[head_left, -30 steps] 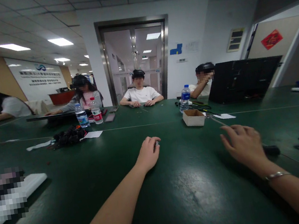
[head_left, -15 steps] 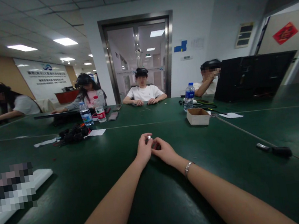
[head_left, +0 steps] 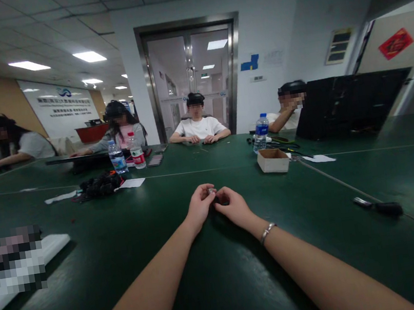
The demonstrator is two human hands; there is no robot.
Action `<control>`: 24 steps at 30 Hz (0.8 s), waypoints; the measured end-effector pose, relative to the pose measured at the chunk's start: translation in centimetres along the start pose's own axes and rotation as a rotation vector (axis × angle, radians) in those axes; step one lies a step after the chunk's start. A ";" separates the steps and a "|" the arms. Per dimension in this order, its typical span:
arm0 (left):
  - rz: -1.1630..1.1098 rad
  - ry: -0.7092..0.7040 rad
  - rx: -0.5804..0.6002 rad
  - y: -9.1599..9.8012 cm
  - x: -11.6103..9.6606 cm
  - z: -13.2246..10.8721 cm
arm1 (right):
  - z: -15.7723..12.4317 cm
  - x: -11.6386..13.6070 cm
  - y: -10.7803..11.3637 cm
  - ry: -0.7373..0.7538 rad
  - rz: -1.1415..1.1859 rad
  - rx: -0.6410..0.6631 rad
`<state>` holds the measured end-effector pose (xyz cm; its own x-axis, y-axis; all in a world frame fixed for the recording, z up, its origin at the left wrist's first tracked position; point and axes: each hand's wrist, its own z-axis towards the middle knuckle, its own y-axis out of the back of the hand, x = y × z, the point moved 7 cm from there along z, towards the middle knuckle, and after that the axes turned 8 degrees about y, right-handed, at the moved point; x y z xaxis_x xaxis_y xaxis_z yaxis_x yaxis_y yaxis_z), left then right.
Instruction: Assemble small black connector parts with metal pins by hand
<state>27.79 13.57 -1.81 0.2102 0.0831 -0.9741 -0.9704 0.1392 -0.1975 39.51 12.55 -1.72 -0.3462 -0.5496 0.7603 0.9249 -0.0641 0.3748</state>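
Observation:
Ahead of me over the green table (head_left: 225, 276), my two hands meet with fingertips close together. A small shiny silvery piece (head_left: 211, 190) sits pinched between the thumb and fingers of my left hand (head_left: 199, 207); its kind is too small to tell. My right hand (head_left: 237, 208) is curled beside it, thumb and fingers brought together at the same spot. Something dark shows between the right fingers, and I cannot make out what it is. A silver bracelet (head_left: 267, 232) circles my right wrist.
An open cardboard box (head_left: 273, 161) stands beyond my right hand, near a water bottle (head_left: 261, 134). A dark cable bundle (head_left: 99, 185) and two bottles stand back left. At right lies a black-handled metal object (head_left: 388, 208). Several people sit around the table.
My right hand has shifted slightly right and its wrist has turned a little. The left fingertips have moved a bit right, and the silvery piece is now more covered by the fingers.

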 end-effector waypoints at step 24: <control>0.139 -0.010 0.072 1.6 0.3 0.4 | 0.1 1.5 1.1 0.078 -0.241 0.052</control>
<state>26.35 14.26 -2.40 0.0765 0.1167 -0.9902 -0.9792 0.1960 -0.0525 40.01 11.77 -0.14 -0.5408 -0.5866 0.6028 0.8070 -0.1597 0.5686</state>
